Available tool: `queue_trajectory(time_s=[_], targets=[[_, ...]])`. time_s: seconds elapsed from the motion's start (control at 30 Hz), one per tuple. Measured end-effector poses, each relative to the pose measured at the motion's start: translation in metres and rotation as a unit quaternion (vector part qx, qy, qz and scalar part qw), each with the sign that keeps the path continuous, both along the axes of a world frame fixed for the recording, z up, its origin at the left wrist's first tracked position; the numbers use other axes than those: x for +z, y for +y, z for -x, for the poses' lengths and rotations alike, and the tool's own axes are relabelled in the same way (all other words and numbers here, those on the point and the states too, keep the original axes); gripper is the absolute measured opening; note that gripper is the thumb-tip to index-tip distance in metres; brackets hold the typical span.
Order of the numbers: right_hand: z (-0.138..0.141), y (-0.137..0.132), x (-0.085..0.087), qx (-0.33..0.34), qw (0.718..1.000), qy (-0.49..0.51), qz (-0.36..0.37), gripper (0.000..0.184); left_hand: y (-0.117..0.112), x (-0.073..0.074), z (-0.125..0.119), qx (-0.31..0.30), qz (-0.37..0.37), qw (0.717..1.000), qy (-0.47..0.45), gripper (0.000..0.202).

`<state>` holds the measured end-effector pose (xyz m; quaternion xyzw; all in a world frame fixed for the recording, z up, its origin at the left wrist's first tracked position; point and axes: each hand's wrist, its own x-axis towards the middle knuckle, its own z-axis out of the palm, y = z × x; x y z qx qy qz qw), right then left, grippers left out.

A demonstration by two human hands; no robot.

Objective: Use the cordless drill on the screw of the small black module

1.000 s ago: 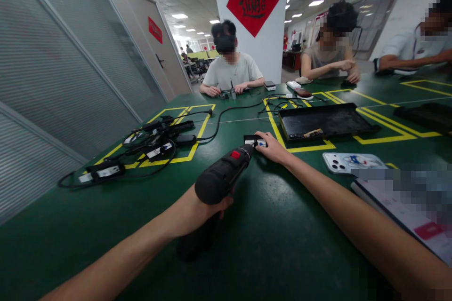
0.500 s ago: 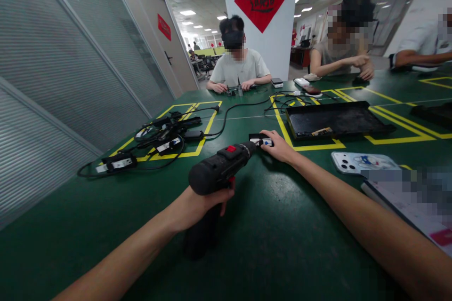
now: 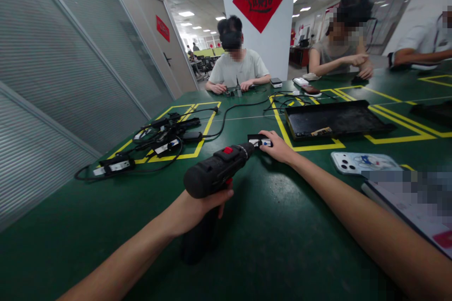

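My left hand [image 3: 206, 204] is wrapped round the grip of a black cordless drill [image 3: 215, 169] with red switches. The drill's chuck points forward and to the right, and its tip reaches a small black box-shaped part [image 3: 254, 141] with a white labelled face. That part lies on the green table, and my right hand [image 3: 275, 145] grips its right end, fingers over the top and thumb at the near side. Whether the drill's bit touches the part I cannot tell, as the chuck covers that spot.
Black adapters and cables [image 3: 165, 138] are heaped at the left. A black tray [image 3: 335, 120] holding a small yellowish strip stands at the right, behind a phone [image 3: 363, 162] and a notebook-like item [image 3: 406, 211]. Co-workers [image 3: 237, 66] sit across the table [image 3: 268, 235].
The drill's rear end sits slightly lower and further left in view. My right hand stays on the black part, and the whole view has shifted a little.
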<state>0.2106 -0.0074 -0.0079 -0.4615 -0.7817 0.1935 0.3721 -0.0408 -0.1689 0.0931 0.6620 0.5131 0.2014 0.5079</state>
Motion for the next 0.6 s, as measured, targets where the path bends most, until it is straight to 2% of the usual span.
queue_trajectory(time_s=[0.17,0.4,0.6], targets=[[-0.0005,0.0008,0.0004,0.002,1.0,-0.001,0.001,0.05,0.0,0.001,-0.0021,0.008,0.0,1.0,0.014,0.026],[0.0002,0.0003,0.0001,-0.002,1.0,0.001,0.003,0.05,0.0003,0.006,-0.0038,-0.001,0.014,1.0,-0.013,0.028],[0.001,-0.0013,0.0023,-0.007,1.0,-0.007,0.006,0.048,-0.0006,0.0028,-0.0028,0.004,0.01,1.0,-0.02,0.029]])
